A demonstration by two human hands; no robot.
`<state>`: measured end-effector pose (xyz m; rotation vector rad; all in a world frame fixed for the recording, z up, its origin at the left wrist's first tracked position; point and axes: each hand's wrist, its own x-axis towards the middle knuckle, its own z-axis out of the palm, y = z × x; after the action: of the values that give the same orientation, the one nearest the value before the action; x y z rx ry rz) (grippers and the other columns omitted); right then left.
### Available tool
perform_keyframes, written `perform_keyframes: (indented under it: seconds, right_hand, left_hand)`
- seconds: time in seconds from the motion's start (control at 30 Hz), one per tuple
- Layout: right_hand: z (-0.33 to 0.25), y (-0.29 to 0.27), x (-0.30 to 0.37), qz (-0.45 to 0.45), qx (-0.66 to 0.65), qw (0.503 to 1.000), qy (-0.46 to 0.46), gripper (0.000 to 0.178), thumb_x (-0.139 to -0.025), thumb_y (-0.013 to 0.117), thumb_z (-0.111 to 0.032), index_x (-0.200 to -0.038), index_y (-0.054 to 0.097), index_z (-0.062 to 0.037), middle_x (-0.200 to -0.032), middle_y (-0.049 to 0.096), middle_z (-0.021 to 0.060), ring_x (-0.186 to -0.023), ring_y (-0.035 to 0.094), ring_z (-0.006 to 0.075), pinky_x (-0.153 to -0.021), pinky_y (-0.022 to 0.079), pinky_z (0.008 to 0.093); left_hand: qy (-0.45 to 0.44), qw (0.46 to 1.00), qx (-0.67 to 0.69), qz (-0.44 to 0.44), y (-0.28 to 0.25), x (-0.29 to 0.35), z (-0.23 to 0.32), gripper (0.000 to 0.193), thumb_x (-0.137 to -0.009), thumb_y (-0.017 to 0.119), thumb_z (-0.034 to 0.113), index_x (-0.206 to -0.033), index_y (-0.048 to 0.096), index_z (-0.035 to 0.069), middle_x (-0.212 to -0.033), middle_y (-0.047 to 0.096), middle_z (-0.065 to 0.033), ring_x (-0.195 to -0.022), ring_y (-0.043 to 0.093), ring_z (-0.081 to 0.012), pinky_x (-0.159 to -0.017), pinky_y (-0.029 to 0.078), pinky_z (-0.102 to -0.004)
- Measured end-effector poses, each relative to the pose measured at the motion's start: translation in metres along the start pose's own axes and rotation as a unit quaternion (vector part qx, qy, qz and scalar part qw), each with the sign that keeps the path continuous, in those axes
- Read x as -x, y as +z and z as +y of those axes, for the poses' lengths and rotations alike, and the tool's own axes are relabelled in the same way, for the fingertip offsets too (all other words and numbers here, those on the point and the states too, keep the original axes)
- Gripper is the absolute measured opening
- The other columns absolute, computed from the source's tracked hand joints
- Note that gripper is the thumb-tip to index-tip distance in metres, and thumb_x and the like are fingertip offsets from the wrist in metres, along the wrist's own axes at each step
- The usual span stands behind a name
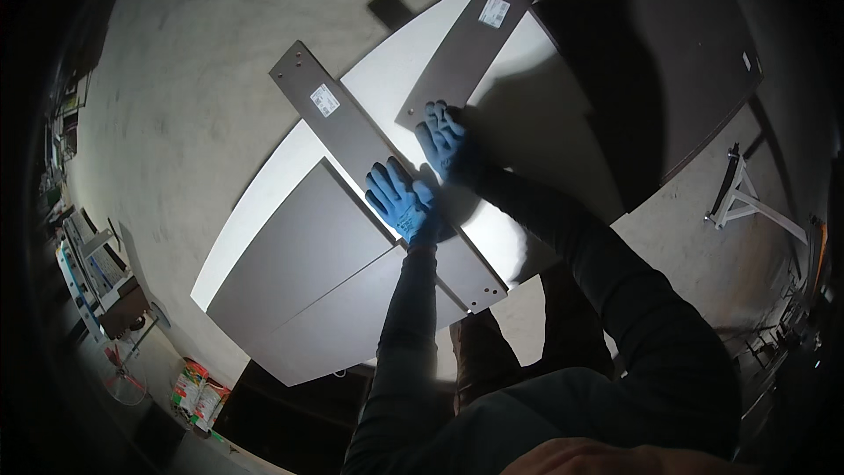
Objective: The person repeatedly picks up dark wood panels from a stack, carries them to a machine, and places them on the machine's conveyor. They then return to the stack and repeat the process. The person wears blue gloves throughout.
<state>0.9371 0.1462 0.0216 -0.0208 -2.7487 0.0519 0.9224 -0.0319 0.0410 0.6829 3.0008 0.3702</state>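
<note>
While the left hand, in a blue work glove, lies with its grip slightly spread on a long, dark grey-brown board bearing a white label, flat grey panels lie beside that board on the white worktop. Just beyond, the right hand, gloved alike, rests at the near end of a second long, dark board (whether its bent fingers pinch that edge, I cannot tell), and past the worktop stretches a pale grey floor.
</note>
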Motion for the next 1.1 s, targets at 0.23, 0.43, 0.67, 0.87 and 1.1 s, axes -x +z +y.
perform_keyframes:
  seconds: [0.23, 0.43, 0.67, 0.87, 1.1]
  right_hand:
    - [-0.029, -0.085, 0.132, -0.269, -0.077, 0.954, -0.112, 0.025, -0.104, 0.056, -0.021, -0.116, 0.068, -0.0027, -0.124, 0.065, 0.0213, -0.124, 0.06, 0.0315, -0.115, 0.041, 0.0449]
    - [0.001, -0.179, 0.236, -0.407, -0.367, 0.822, 0.153, 0.042, -0.103, 0.058, -0.022, -0.137, 0.054, 0.0005, -0.142, 0.054, 0.0233, -0.139, 0.046, 0.0385, -0.12, 0.034, 0.0516]
    - [-0.016, -0.204, 0.198, -0.211, -0.057, 0.949, 0.225, 0.055, -0.077, 0.081, -0.03, -0.12, 0.062, -0.0007, -0.111, 0.066, 0.0243, -0.108, 0.063, 0.0416, -0.093, 0.049, 0.0568]
    - [-0.015, -0.176, 0.199, -0.221, -0.17, 0.925, 0.258, 0.087, -0.067, 0.09, -0.03, -0.136, 0.051, 0.0063, -0.134, 0.054, 0.0283, -0.122, 0.055, 0.0442, -0.106, 0.041, 0.0573]
    - [-0.002, -0.154, 0.216, -0.201, -0.293, 0.887, 0.296, 0.109, -0.075, 0.088, -0.036, -0.158, 0.03, 0.0016, -0.159, 0.038, 0.0267, -0.146, 0.036, 0.0478, -0.124, 0.023, 0.058]
  left_hand:
    - [0.011, 0.995, 0.082, 0.058, 0.004, 0.0, -0.015, 0.065, -0.102, 0.038, 0.04, -0.152, 0.042, -0.001, -0.156, 0.043, -0.0238, -0.149, 0.033, -0.0425, -0.124, 0.018, -0.0556]
    - [0.07, 0.995, -0.001, -0.066, -0.029, -0.001, 0.037, 0.086, -0.094, 0.063, 0.054, -0.158, 0.035, 0.003, -0.166, 0.026, -0.0257, -0.152, 0.027, -0.0465, -0.125, 0.016, -0.0557]
    - [0.289, 0.943, 0.072, -0.151, -0.032, 0.017, 0.12, 0.086, -0.082, 0.078, 0.046, -0.152, 0.045, 0.007, -0.158, 0.038, -0.0236, -0.146, 0.035, -0.0447, -0.122, 0.024, -0.0598]
    - [0.225, 0.963, 0.064, -0.131, -0.022, 0.022, 0.109, 0.083, -0.083, 0.075, 0.053, -0.145, 0.049, 0.005, -0.146, 0.048, -0.0204, -0.144, 0.037, -0.0364, -0.121, 0.023, -0.056]
    - [0.139, 0.984, -0.104, -0.05, -0.013, 0.04, 0.06, 0.1, -0.088, 0.061, 0.07, -0.159, 0.033, 0.006, -0.166, 0.026, -0.0239, -0.154, 0.022, -0.0423, -0.124, 0.011, -0.0609]
